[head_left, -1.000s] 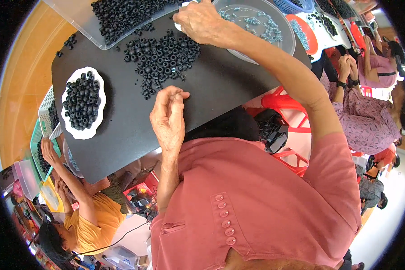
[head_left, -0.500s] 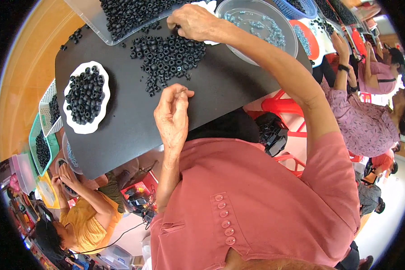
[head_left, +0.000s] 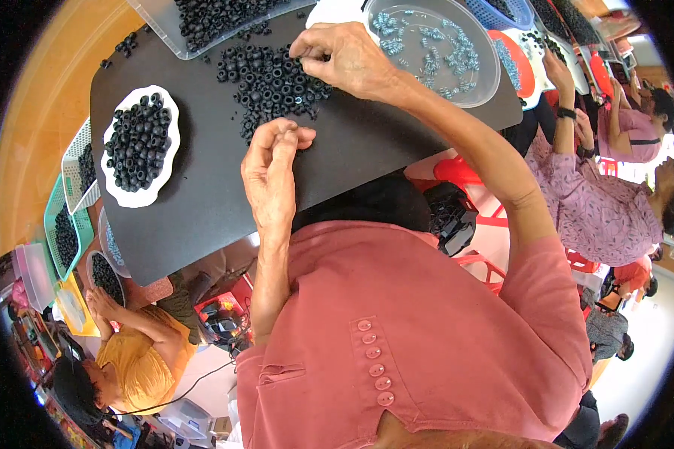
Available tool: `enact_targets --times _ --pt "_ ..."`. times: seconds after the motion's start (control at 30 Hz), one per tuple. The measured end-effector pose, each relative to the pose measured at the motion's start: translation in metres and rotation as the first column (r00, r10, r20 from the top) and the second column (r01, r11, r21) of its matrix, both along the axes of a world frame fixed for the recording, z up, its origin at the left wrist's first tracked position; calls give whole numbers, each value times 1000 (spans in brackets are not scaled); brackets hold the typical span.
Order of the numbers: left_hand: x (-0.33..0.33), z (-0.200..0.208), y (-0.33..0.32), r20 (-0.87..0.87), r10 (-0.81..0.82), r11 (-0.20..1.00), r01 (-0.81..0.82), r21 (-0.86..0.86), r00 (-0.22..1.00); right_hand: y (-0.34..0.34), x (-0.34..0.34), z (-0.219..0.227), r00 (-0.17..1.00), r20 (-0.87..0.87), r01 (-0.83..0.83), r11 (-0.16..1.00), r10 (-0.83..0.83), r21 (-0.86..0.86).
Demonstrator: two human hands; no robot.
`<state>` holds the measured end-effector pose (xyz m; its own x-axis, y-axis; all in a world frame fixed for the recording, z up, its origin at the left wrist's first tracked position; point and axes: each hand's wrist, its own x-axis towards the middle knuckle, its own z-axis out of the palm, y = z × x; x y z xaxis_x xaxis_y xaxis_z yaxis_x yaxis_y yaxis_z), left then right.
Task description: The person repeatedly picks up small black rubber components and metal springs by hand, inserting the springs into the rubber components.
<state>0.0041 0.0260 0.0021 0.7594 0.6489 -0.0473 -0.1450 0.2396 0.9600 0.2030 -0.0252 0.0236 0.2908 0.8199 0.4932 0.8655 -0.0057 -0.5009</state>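
Note:
A loose pile of small round black parts with holes (head_left: 266, 86) lies on the dark table. Over the pile's right edge is my right hand (head_left: 352, 61), its thumb and fingers drawn together; whatever they hold is not clear. Just below the pile hovers my left hand (head_left: 272, 176), fingers curled and thumb pressed to the fingertips, anything inside hidden. To the left, a white scalloped dish (head_left: 173, 138) holds more of the black parts. Beyond the pile stands a clear bin (head_left: 157, 30) with many more of them.
A clear round tub (head_left: 494, 75) with small light-blue metallic parts sits right of my right hand, beside a white item (head_left: 337, 10). Stray black parts lie by the bin. Baskets (head_left: 90, 243) stand past the left table edge. People work on both sides.
My right hand has come back from the far edge of the pile toward me and slightly right, uncovering more of the white item. My left hand has shifted slightly left and farther over the table.

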Motion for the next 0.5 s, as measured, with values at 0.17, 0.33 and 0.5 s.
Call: enact_targets --times 0.17,0.33,0.5 --pt "2 -1 -4 1 17 998 -17 55 1000 12 -3 1 997 14 -71 996 72 -62" --pt "2 -1 -2 -31 -11 989 15 147 999 29 -8 -5 976 172 -96 973 133 -207" --pt "3 -1 1 -7 6 995 -5 96 1000 25 -12 -6 989 60 -130 986 137 -109"
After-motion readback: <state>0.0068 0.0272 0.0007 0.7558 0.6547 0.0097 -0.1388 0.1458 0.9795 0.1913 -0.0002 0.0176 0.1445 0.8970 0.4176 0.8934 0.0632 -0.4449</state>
